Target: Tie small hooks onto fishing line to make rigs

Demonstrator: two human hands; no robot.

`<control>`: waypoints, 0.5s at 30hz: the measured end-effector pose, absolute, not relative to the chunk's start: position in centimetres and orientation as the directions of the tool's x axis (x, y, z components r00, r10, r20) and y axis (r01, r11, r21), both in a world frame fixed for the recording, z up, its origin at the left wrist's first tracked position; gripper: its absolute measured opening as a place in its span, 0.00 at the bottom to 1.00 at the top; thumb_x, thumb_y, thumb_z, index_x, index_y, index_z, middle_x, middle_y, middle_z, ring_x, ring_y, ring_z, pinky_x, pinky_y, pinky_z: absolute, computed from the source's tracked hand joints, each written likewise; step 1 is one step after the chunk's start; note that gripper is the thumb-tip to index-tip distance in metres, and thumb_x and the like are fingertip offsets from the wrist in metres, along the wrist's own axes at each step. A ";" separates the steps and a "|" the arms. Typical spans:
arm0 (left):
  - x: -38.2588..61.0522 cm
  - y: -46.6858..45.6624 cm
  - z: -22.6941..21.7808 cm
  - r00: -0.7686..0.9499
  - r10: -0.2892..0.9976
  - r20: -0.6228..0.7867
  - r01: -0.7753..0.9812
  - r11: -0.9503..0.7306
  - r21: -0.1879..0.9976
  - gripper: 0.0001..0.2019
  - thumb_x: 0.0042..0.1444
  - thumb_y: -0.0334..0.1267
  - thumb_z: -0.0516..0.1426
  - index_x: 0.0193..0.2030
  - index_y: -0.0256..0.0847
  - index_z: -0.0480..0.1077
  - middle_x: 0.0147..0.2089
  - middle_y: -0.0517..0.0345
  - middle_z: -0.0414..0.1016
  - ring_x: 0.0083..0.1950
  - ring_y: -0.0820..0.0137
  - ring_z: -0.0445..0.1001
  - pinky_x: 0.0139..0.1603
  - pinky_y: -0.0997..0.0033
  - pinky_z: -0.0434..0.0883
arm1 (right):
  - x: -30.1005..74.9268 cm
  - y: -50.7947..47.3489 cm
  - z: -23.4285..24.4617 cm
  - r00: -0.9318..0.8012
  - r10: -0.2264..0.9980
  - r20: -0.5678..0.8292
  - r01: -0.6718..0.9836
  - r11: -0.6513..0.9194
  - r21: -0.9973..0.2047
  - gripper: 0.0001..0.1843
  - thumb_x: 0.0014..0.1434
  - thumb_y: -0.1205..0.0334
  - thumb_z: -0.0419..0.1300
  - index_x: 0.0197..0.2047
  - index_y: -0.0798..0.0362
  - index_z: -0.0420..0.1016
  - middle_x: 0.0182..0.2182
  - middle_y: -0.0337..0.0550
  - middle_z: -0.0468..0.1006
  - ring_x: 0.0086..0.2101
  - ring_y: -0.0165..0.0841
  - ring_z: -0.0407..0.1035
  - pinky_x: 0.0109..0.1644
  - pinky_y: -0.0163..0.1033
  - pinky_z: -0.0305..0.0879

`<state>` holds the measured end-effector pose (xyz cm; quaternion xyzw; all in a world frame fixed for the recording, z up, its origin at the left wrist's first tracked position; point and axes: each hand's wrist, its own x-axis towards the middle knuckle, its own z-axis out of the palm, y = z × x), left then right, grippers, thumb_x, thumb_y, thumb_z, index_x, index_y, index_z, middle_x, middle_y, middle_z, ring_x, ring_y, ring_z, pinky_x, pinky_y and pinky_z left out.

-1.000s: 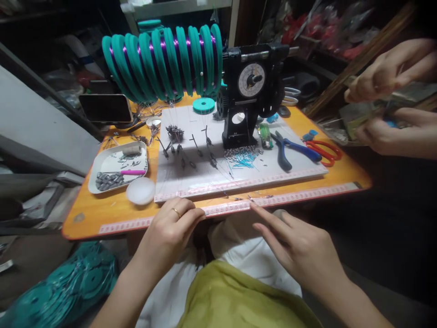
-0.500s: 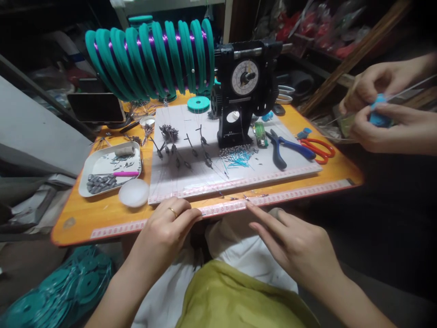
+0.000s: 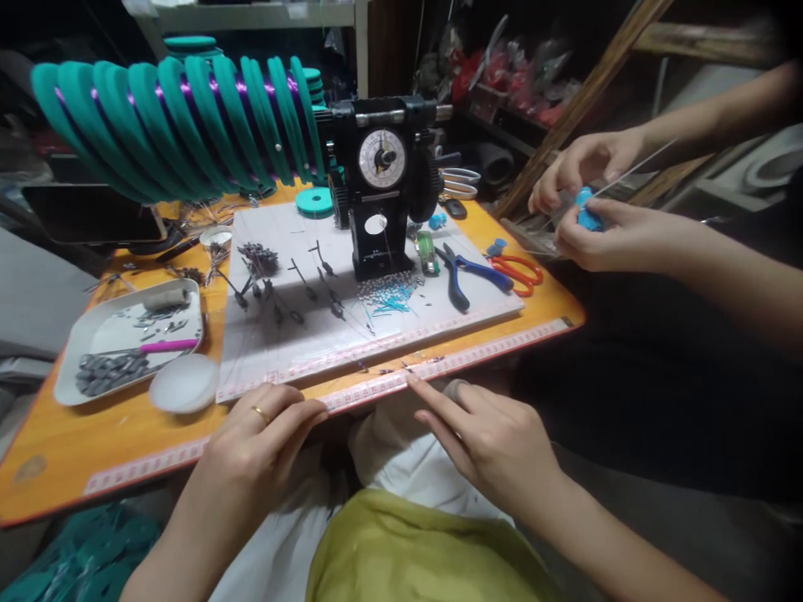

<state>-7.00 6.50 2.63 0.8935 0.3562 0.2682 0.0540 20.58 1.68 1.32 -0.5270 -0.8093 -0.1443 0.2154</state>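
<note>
My left hand (image 3: 260, 439), with a ring on one finger, rests at the front table edge over the measuring tape strip (image 3: 370, 389). Its thumb and fingers are pressed together; whatever they pinch is hidden or too fine to make out. My right hand (image 3: 489, 431) has its index finger stretched out, the tip touching the tape strip, thumb apart below. Just beyond that fingertip lie small dark line fittings (image 3: 407, 366) in a row. Thin lines with dark weights (image 3: 335, 305) hang from teal foam spools (image 3: 181, 125) across the white board (image 3: 301, 334).
A black winding machine (image 3: 382, 192) with a dial stands behind. Pliers (image 3: 461, 280), orange-handled scissors (image 3: 524, 272), a green lighter-like item (image 3: 427, 253) and beads (image 3: 382, 288) lie right. Left are a white tray (image 3: 69, 368) and a translucent lid (image 3: 184, 385). Another person's hands (image 3: 602, 217) hold something blue.
The whole view has shifted, so the table and machine appear further left. My hands keep nearly the same places on the tape strip. The other person's arms show more.
</note>
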 end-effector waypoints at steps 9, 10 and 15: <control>-6.9 6.5 2.8 0.598 0.668 0.443 0.623 -0.735 0.267 0.06 0.66 0.29 0.54 0.45 0.38 0.73 0.40 0.53 0.71 0.39 0.68 0.71 0.40 0.67 0.68 | 20.5 1.6 1.2 -0.371 0.785 0.496 0.909 0.417 0.020 0.20 0.71 0.59 0.53 0.60 0.55 0.74 0.22 0.37 0.66 0.23 0.30 0.61 0.28 0.39 0.50; -6.8 6.5 2.8 0.594 0.666 0.451 0.623 -0.735 0.266 0.06 0.66 0.29 0.54 0.45 0.39 0.73 0.40 0.53 0.71 0.39 0.68 0.72 0.40 0.67 0.69 | 20.4 1.6 1.2 -0.368 0.788 0.494 0.909 0.417 0.011 0.20 0.71 0.59 0.53 0.61 0.55 0.74 0.22 0.37 0.66 0.23 0.30 0.61 0.28 0.39 0.51; -6.8 6.5 2.7 0.588 0.654 0.475 0.608 -0.745 0.274 0.06 0.64 0.28 0.56 0.45 0.38 0.73 0.39 0.53 0.71 0.38 0.68 0.72 0.40 0.66 0.69 | 20.4 1.5 1.3 -0.358 0.801 0.479 0.907 0.421 -0.026 0.20 0.70 0.59 0.54 0.62 0.55 0.73 0.22 0.36 0.67 0.23 0.30 0.63 0.27 0.39 0.52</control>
